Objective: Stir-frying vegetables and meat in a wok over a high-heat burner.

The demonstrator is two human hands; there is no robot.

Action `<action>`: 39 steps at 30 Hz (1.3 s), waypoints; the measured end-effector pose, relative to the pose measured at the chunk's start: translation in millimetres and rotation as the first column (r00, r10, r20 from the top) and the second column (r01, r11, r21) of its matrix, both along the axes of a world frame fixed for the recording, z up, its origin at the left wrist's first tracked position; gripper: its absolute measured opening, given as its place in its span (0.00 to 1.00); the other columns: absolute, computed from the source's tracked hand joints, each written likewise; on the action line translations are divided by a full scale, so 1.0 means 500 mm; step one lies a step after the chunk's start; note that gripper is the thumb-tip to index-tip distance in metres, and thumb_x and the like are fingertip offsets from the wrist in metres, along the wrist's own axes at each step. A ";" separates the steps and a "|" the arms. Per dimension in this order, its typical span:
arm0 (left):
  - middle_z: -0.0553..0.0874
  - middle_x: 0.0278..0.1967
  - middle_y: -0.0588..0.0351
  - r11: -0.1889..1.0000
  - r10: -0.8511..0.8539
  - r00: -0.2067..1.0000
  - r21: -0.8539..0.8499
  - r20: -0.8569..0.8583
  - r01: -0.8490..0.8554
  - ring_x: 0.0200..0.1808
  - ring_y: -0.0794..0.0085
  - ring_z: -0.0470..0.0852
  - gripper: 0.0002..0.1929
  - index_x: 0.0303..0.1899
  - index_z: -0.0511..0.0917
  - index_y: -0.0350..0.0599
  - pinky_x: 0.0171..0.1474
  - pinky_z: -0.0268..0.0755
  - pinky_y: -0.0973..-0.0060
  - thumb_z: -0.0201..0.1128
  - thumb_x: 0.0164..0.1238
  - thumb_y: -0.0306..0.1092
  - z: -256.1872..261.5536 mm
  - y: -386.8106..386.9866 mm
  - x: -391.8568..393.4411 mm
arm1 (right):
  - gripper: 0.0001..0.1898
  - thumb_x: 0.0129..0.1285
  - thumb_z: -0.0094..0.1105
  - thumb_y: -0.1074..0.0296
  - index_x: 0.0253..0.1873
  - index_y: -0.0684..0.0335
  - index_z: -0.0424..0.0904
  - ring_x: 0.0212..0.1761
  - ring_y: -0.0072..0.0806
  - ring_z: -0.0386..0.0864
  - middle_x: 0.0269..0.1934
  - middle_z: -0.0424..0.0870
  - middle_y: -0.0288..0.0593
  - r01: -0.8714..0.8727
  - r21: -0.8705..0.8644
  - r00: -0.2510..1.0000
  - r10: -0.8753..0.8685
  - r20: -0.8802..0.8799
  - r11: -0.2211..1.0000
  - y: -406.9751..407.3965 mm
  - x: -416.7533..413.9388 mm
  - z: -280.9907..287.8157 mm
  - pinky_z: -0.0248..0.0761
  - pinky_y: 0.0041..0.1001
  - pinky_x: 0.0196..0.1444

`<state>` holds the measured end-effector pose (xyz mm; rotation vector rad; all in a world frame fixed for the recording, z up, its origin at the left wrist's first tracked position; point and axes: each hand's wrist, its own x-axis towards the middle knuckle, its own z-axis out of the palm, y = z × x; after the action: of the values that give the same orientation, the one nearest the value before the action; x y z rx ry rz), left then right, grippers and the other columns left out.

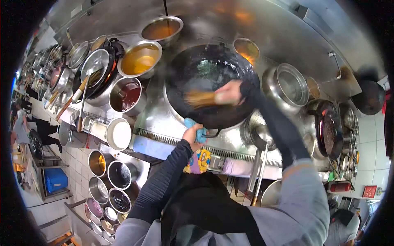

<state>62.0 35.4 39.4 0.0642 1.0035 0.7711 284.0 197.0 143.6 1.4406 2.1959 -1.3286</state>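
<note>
A large black wok [190, 69] sits on the steel range in front of me, wet and shiny inside. My left hand [193, 135] grips the wok's handle [217, 133] at the near edge through a folded blue cloth [201, 136]. Over the wok, my right hand [230, 93] is closed on a bamboo wok brush [200, 98]. Its bristles point left and are blurred, so whether they touch the metal I cannot tell. Beside the wok on the right stands a perforated steel strainer pot [246, 132] with a ladle [264, 153] resting in it.
Left of the wok stand a bowl of yellow liquid [140, 61], a pot of dark red liquid [125, 94] and a white-filled container [120, 134]. Steel pots [120, 174] line the lower left. A water-filled pot [291, 83] is at right, near a second wok [331, 129]. Flames show behind the wok.
</note>
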 end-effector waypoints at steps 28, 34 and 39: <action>0.79 0.26 0.56 0.994 0.091 0.993 0.065 -0.071 -0.086 0.24 0.69 0.76 0.12 0.31 0.72 0.46 0.27 0.70 0.70 0.61 0.60 0.44 -0.012 -0.010 0.045 | 0.20 0.59 0.51 0.50 0.50 0.56 0.80 0.48 0.43 0.80 0.44 0.83 0.50 -0.151 0.677 0.747 -0.366 0.556 0.720 0.162 0.295 0.050 0.72 0.38 0.50; 0.80 0.26 0.56 0.987 -0.136 0.976 0.111 0.173 0.118 0.24 0.72 0.78 0.23 0.36 0.75 0.47 0.21 0.70 0.76 0.60 0.59 0.60 0.013 -0.085 -0.082 | 0.29 0.65 0.54 0.67 0.69 0.55 0.55 0.20 0.26 0.74 0.37 0.77 0.42 0.955 0.249 0.288 -0.308 -0.907 0.158 -0.111 0.284 0.146 0.70 0.26 0.15; 0.83 0.34 0.51 0.839 -0.454 0.888 0.302 -0.069 0.452 0.26 0.69 0.82 0.23 0.52 0.72 0.38 0.25 0.76 0.75 0.64 0.60 0.43 -0.033 -0.331 -0.288 | 0.35 0.58 0.54 0.70 0.71 0.56 0.53 0.41 0.26 0.79 0.48 0.80 0.50 0.917 0.263 0.398 -0.713 -0.578 0.298 -0.575 0.176 0.022 0.73 0.25 0.43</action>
<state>-82.2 -130.1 23.1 0.5571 0.8070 0.4813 371.8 -90.6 154.5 3.1862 2.1223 -1.2427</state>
